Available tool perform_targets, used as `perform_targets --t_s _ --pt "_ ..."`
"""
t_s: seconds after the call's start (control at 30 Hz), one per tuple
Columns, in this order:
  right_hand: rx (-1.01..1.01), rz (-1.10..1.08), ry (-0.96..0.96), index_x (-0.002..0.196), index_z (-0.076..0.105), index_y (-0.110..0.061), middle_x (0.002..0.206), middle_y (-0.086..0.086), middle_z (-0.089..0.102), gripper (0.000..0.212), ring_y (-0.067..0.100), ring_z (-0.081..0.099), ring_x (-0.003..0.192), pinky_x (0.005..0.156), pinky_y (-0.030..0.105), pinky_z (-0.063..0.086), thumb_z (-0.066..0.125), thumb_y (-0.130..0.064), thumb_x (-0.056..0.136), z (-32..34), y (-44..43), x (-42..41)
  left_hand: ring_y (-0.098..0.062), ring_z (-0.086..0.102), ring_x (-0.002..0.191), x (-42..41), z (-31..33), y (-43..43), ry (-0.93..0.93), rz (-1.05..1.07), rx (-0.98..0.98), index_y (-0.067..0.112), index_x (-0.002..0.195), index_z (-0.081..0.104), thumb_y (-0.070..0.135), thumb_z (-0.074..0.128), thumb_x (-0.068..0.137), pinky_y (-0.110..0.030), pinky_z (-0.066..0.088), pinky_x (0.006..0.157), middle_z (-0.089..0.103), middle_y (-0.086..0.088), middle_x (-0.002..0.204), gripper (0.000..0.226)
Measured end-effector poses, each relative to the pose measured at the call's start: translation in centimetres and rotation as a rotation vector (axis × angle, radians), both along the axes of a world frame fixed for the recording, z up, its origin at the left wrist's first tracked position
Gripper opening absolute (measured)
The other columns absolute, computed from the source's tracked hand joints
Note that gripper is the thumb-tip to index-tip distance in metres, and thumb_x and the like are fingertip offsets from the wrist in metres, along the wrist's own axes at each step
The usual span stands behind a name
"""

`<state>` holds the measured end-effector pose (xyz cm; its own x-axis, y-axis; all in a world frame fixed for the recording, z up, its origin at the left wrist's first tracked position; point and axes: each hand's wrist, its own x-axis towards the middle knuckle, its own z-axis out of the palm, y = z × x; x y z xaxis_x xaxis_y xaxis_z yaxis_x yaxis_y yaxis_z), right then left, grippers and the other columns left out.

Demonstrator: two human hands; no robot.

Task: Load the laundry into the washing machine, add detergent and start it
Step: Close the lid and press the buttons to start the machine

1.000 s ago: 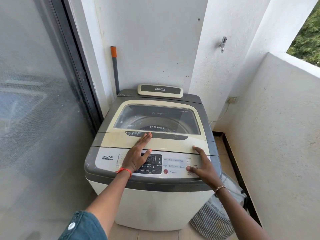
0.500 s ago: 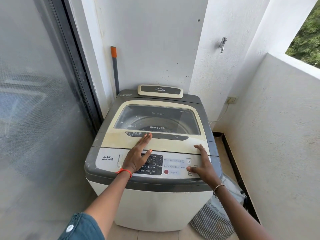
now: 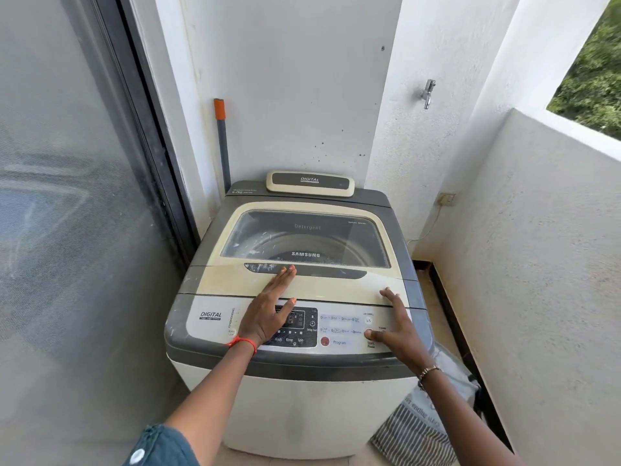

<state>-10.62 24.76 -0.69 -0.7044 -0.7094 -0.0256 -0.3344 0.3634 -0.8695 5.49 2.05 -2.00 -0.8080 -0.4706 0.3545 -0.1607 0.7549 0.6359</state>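
The Samsung top-load washing machine (image 3: 295,405) stood in the balcony corner, its back to the white wall and its left side just beside the glass sliding door (image 3: 67,230). Its cream lid (image 3: 232,280) was down, with the drum showing dimly through the window.

The person's left hand (image 3: 268,317) lay flat across the control panel (image 3: 339,326) and the lid's front strip. Its fingers were straight and together, gripping nothing, and the tips reached the dark handle recess (image 3: 322,271).

The right hand (image 3: 400,331) was spread open at the panel's right end, holding nothing. Its thumb sat by the power button and its fingertips reached the lid's front edge.

A striped bag (image 3: 416,435) slumped on the floor against the machine's right side. A grey pole with an orange tip (image 3: 221,142) leaned in the corner behind, and a tap (image 3: 427,92) stuck out of the wall above.
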Motion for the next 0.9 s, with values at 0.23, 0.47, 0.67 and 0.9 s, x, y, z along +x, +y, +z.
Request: perform_targets --t_s 0.23,0.47,0.67,0.9 --pt "0.022 0.006 0.000 0.142 0.024 -0.020 0.154 -0.002 0.015 0.084 0.015 0.005 0.144 0.115 0.033 0.012 0.071 -0.003 0.074 0.1 -0.2 0.2 0.004 0.013 0.139 0.0 0.1 0.1 -0.008 -0.002 -0.007 0.025 0.145 0.024 0.043 0.035 0.084 -0.006 0.007 0.110 0.021 0.015 0.149 0.065" --pt "0.032 0.010 -0.005 0.141 0.025 -0.021 0.154 -0.002 0.015 0.085 0.015 0.006 0.144 0.114 0.030 0.010 0.072 -0.003 0.072 0.0 -0.3 0.0 0.003 0.012 0.140 0.0 0.0 0.1 -0.023 -0.005 -0.045 0.022 0.146 0.023 0.042 0.035 0.083 -0.006 0.006 0.111 0.019 0.014 0.150 0.067" --pt "0.075 0.037 0.053 0.143 0.022 -0.020 0.155 -0.004 0.009 0.083 0.012 0.000 0.144 0.114 0.029 0.007 0.068 -0.006 0.076 -0.3 -0.4 -0.1 0.000 0.011 0.141 -0.1 -0.1 0.0 -0.058 0.012 -0.105 0.022 0.145 0.021 0.041 0.033 0.085 -0.008 0.004 0.112 0.018 0.011 0.151 0.065" --pt "0.169 -0.001 0.283 0.146 0.010 -0.021 0.151 -0.013 -0.005 0.103 0.006 -0.008 0.141 0.114 0.027 0.002 0.040 -0.074 0.063 -1.2 -1.3 0.8 -0.001 -0.005 0.142 -0.4 -0.2 0.0 -0.150 0.107 -0.227 0.024 0.146 0.013 0.042 0.027 0.088 -0.020 -0.011 0.115 0.007 0.006 0.155 0.062"
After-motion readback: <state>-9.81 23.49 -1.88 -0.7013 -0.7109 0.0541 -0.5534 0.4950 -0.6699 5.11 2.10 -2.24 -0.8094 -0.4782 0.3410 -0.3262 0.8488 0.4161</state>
